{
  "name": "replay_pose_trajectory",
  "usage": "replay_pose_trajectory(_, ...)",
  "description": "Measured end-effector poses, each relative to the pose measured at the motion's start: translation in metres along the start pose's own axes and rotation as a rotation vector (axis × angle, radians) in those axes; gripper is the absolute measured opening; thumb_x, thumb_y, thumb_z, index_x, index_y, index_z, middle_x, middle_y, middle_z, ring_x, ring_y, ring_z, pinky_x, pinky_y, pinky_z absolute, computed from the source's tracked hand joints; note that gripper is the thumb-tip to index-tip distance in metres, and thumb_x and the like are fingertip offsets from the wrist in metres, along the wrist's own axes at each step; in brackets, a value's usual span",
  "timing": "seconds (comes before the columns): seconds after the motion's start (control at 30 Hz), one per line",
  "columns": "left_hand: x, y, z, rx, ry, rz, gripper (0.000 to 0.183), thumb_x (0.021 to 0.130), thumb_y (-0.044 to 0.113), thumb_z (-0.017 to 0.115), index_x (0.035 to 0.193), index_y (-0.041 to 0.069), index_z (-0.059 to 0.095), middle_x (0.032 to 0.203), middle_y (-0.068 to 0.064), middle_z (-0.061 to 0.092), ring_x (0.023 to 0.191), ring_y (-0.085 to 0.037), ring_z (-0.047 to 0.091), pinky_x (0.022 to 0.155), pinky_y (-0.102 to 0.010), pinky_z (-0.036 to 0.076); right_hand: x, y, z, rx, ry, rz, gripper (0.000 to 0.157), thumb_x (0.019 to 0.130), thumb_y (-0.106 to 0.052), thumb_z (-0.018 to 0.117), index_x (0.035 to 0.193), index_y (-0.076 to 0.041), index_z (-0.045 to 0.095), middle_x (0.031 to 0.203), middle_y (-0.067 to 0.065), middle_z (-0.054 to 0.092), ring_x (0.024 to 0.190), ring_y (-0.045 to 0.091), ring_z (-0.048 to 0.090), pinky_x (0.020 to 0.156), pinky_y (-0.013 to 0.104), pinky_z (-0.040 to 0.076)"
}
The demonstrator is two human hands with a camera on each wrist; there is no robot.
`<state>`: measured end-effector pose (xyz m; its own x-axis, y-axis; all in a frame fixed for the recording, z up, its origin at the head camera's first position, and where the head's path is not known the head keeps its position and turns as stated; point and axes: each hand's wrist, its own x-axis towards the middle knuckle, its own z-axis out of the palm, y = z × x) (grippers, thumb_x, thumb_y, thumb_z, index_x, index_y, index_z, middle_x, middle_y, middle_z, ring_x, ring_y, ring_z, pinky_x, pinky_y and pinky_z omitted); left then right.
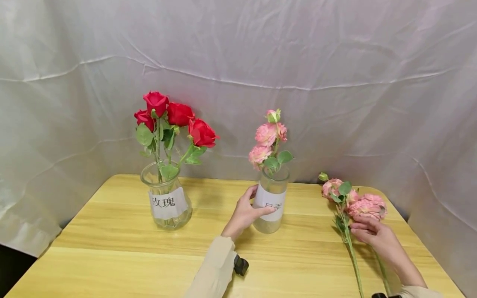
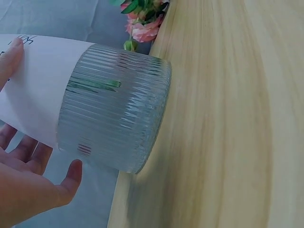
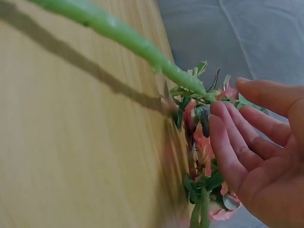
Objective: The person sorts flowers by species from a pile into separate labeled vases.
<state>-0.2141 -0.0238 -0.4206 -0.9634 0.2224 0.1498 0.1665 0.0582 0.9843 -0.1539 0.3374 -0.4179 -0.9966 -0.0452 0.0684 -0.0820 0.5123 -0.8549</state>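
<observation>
Beige sleeve (image 1: 214, 267), left hand (image 1: 244, 213) curled round vase (image 1: 269, 227); empty, loosely parted right hand (image 1: 377, 236) beside lying flowers (image 1: 367, 207), best pinched by stem (image 1: 353, 256).

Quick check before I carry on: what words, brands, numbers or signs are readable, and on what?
"玫瑰": red-flower vase's label.
"季": pink-flower vase's label; the character before it is partly covered by the left hand, so not fully readable.
Nothing else readable.

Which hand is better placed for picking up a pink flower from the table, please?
Probably the right hand: it is open beside the lying pink flowers, while the left hand holds a glass vase.
</observation>
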Motion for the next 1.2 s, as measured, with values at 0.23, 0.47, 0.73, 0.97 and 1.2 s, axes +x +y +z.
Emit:
replay_pose_trajectory(0.23,0.000,0.003,0.001,-0.022,0.004,0.002,0.073,0.069,0.025,0.079,0.132,0.020,0.042,0.124,0.001,0.048,0.114,-0.022,0.043,0.092,-0.043,0.036,0.002,0.004,0.002,-0.012,-0.047,0.059,0.058,0.083,-0.013,0.065,0.126,0.015,0.037,0.109,0.028,0.055,0.083,0.005,0.060,0.071,0.026,0.051)
replay_pose_trajectory(0.47,-0.006,0.015,-0.001,-0.019,0.002,0.016,0.071,0.070,0.020,0.078,0.131,0.015,0.042,0.122,-0.003,0.049,0.112,-0.025,0.044,0.091,-0.044,0.037,0.002,0.005,0.006,-0.028,-0.077,0.158,0.053,0.085,-0.012,0.063,0.123,0.017,0.040,0.104,0.022,0.058,0.082,0.014,0.061,0.070,0.029,0.051)
replay_pose_trajectory(0.73,0.001,-0.002,0.001,-0.022,0.000,0.013,0.072,0.069,0.027,0.079,0.131,0.021,0.042,0.123,0.001,0.048,0.111,-0.021,0.045,0.091,-0.043,0.037,0.002,0.004,0.010,0.034,-0.120,0.238,0.040,0.085,-0.003,0.060,0.113,0.021,0.045,0.089,0.011,0.061,0.078,0.017,0.061,0.067,0.033,0.052)
replay_pose_trajectory(0.97,0.000,-0.001,0.000,-0.021,0.009,0.005,0.073,0.068,0.029,0.079,0.131,0.021,0.042,0.124,0.001,0.048,0.115,-0.020,0.042,0.095,-0.044,0.032,0.002,0.002,0.012,0.045,-0.151,0.320,0.038,0.086,-0.006,0.059,0.111,0.019,0.047,0.088,0.008,0.061,0.077,0.019,0.060,0.066,0.034,0.052)
replay_pose_trajectory(1.2,-0.001,0.000,0.000,-0.015,0.008,0.006,0.073,0.068,0.030,0.079,0.131,0.021,0.042,0.124,0.002,0.048,0.115,-0.020,0.042,0.095,-0.044,0.032,0.001,0.001,0.011,0.106,-0.148,0.345,0.039,0.087,-0.007,0.057,0.113,0.019,0.046,0.090,0.006,0.060,0.078,0.016,0.060,0.068,0.032,0.051)
